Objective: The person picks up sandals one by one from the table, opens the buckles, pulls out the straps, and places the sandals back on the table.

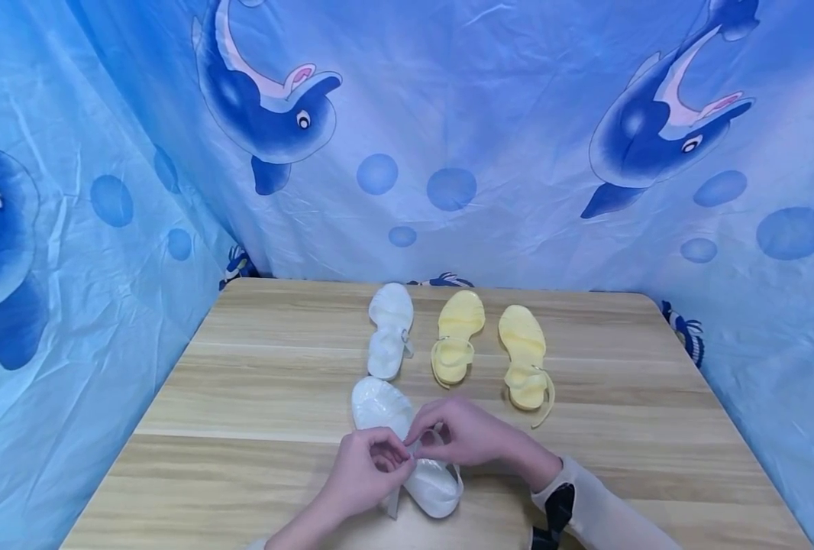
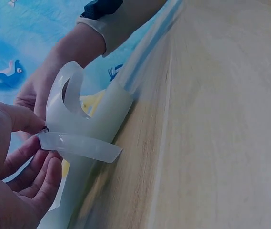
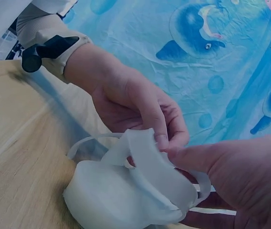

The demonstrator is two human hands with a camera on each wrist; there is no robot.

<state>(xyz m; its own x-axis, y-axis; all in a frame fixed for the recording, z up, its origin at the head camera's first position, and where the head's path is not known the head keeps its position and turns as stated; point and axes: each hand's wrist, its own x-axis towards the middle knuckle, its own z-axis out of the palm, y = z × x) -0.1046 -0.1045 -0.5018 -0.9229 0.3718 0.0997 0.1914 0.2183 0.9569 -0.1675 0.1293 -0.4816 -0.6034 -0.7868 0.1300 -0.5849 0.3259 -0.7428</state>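
Note:
A white sandal (image 1: 437,493) lies near the front of the table, its toe pointing away and a little left. Both hands meet over its ankle strap. My left hand (image 1: 369,470) pinches the strap (image 2: 80,145) at a small buckle (image 2: 44,130) between thumb and finger, and the strap's loose end sticks out past the fingertips. From the other side my right hand (image 1: 465,435) pinches the strap at the same spot, thumb and fingertip close to the left fingertips. In the right wrist view, the wide heel band (image 3: 156,169) stands up between the two hands.
Another white sandal (image 1: 386,351) lies just beyond the toe. Two yellow sandals (image 1: 460,313) (image 1: 524,336) lie to its right, straps loose at the heels. The wooden table (image 1: 242,397) is bordered by a blue dolphin-print curtain (image 1: 503,92) at the back and sides.

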